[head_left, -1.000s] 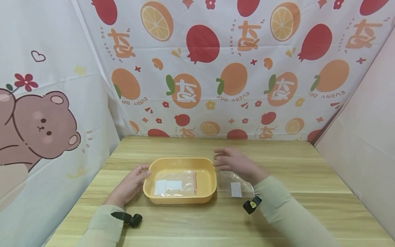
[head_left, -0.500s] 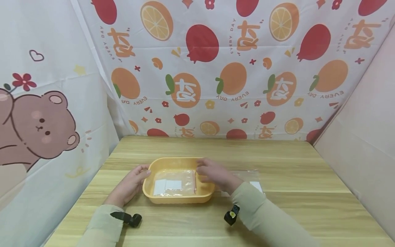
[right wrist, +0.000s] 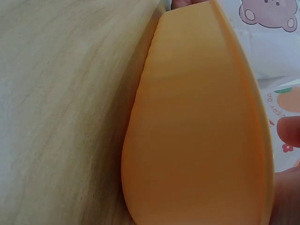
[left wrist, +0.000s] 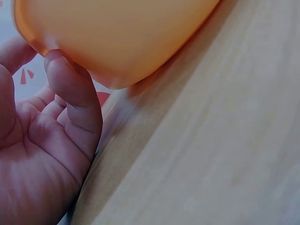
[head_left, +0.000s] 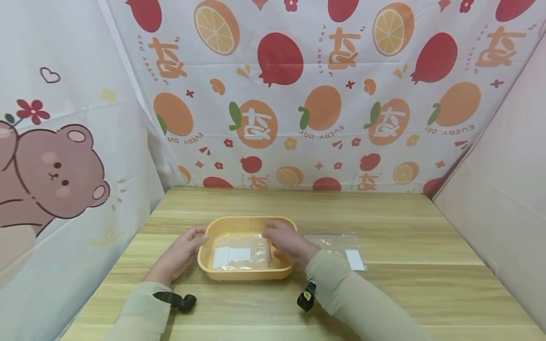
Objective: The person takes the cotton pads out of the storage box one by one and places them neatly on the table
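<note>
A yellow plastic basin (head_left: 247, 274) stands on the wooden table. My left hand (head_left: 184, 253) grips its left rim; in the left wrist view the thumb (left wrist: 70, 86) presses the basin's wall (left wrist: 126, 42). Inside the basin lie clear zip bags (head_left: 258, 253) with white labels and a red zip edge. My right hand (head_left: 287, 240) reaches over the basin's right side, its fingers near that zip edge. In the right wrist view its thumb (right wrist: 289, 131) shows beyond the rim with nothing against it; the other fingertips are hidden.
Another clear zip bag (head_left: 337, 244) with a white label (head_left: 355, 260) lies on the table (head_left: 405, 246) right of the basin, partly behind my right forearm. A fruit-print cloth (head_left: 290, 118) hangs behind the table, and a bear-print cloth (head_left: 64, 175) at the left.
My right hand has moved left from above the table bag into the basin. The table bag lies further right, more flat and visible. My left hand keeps its hold on the rim.
</note>
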A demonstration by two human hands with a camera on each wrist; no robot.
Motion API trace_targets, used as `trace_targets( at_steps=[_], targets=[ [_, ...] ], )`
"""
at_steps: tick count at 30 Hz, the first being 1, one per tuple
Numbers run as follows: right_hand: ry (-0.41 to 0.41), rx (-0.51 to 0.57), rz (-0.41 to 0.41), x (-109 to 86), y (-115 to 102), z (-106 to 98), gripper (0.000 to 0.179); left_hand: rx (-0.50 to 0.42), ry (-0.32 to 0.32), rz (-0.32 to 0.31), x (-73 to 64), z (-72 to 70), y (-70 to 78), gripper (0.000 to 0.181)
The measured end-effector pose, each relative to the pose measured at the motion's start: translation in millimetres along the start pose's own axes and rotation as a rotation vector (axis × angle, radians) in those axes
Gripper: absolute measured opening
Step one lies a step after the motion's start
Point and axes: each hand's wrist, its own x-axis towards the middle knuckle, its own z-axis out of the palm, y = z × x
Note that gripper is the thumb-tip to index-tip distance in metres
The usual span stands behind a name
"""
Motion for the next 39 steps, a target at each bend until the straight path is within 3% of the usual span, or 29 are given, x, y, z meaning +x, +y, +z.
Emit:
trace_targets(
  at_steps=[10,17,20,23,30,34,39],
  targets=[
    [0.012,0.027,-0.048,4.4,-1,8,0.061,-0.005,0.003,-0.002,0.1,-1.2,-0.3,0.051],
    [-0.03,0.038,-0.023,14.6,6,16,0.069,-0.004,0.009,-0.011,0.1,-0.8,0.6,0.049],
    [-0.043,0.005,-0.017,19.0,9,18,0.068,0.0,0.015,-0.013,0.6,-0.6,1.4,0.049],
    [-0.057,-0.063,-0.017,22.6,10,20,0.057,0.007,0.018,-0.015,1.1,-0.4,2.3,0.049],
    [-0.106,-0.279,-0.048,26.1,11,23,0.008,0.013,0.024,-0.009,1.4,0.7,1.6,0.048],
    [-0.132,-0.36,-0.051,25.5,10,25,0.012,0.01,0.023,-0.005,1.8,0.7,1.1,0.048],
    [-0.105,-0.374,-0.067,22.2,8,24,0.017,0.018,0.015,0.001,2.8,0.7,1.6,0.047]
  ],
)
